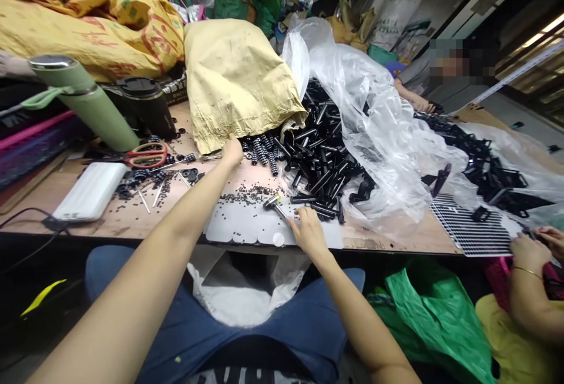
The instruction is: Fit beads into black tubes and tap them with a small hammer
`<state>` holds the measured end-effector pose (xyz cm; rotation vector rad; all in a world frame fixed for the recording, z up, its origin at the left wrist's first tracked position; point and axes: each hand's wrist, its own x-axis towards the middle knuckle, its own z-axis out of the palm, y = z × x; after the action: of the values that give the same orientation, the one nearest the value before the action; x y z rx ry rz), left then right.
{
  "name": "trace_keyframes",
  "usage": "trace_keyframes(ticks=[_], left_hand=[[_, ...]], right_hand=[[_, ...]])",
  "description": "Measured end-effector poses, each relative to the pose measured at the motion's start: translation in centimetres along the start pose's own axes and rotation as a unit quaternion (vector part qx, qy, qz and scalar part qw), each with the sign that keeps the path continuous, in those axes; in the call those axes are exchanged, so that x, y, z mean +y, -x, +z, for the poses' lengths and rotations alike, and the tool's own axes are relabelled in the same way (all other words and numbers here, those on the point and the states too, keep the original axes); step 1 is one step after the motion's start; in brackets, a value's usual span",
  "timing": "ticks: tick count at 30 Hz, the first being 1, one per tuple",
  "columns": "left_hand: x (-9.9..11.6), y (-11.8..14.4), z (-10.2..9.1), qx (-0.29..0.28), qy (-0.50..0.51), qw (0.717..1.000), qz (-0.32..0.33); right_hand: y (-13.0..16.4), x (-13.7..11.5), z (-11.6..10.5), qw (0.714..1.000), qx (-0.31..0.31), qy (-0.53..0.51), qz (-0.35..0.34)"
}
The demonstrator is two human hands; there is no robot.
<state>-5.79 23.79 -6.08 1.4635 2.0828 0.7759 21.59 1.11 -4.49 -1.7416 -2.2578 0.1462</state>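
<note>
our right hand (pixel 309 231) is nearly closed, thumb and fingers seeming to pinch the end of a t-shaped part (pixel 280 210); the part lies just beyond the thumb, its dark head pointing away from us to the left. our left hand (pixel 232 152) is farther forward, at the mouth of a yellow bag (pixel 242 78); we cannot tell how far its fingers are closed or whether they hold anything.

as we judge it, one part is in hand and much is left. just right of the left hand, ribbed black pieces (pixel 264 150) lie loose at the bag's mouth. beyond the right hand, a big heap of black tubes (pixel 321 167) spills from clear plastic (pixel 383 137). between the two hands, small dark bits (pixel 249 195) are scattered, some on the white sheet (pixel 224 225) under the right hand. nearer us than both hands, a white sack (pixel 235 299) gapes at our lap; we cannot make out finished pieces in it, so we cannot count what is done.
</note>
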Motion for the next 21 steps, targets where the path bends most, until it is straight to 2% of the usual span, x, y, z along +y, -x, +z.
trace_keyframes(ticks=[2, 3, 5, 8, 11, 13, 15, 18, 19, 21], left_hand=[[-0.5, 0.7, 0.1, -0.004, -0.015, 0.999, 0.033], [-0.7, 1.4, 0.0, 0.014, -0.02, 0.998, 0.056], [-1.0, 3.1, -0.7, 0.089, 0.001, 0.989, 0.116], [-0.9, 5.8, -2.1, 0.217, 0.055, 0.959, 0.175], [-1.4, 8.0, -2.8, 0.268, 0.102, 0.935, 0.207], [-2.4, 8.9, -2.8, 0.282, 0.139, 0.924, 0.219], [-3.5, 9.3, -2.6, 0.294, 0.203, 0.906, 0.227], [-4.6, 8.7, -1.8, 0.312, 0.268, 0.881, 0.234], [-4.8, 8.2, -1.5, 0.311, 0.262, 0.881, 0.24], [-4.9, 6.7, -0.8, 0.27, 0.209, 0.903, 0.261]], right_hand=[[-3.5, 0.2, -0.8, 0.999, 0.028, -0.012, -0.031], [-5.8, 0.3, -1.0, 0.998, 0.04, -0.01, -0.042], [-10.9, 0.4, -1.2, 0.997, 0.058, 0.014, -0.05], [-18.1, 0.1, -0.3, 0.994, 0.062, 0.085, -0.006], [-22.1, -0.1, 0.8, 0.99, 0.015, 0.14, 0.012], [-22.8, -0.1, 1.2, 0.988, 0.009, 0.151, 0.012], [-22.3, 0.1, 1.0, 0.99, 0.035, 0.134, 0.005], [-20.4, 0.4, 0.1, 0.998, 0.048, 0.038, -0.031], [-19.7, 0.4, -0.3, 0.998, 0.033, -0.006, -0.046], [-18.2, 0.3, -0.8, 0.993, 0.001, -0.089, -0.078]])
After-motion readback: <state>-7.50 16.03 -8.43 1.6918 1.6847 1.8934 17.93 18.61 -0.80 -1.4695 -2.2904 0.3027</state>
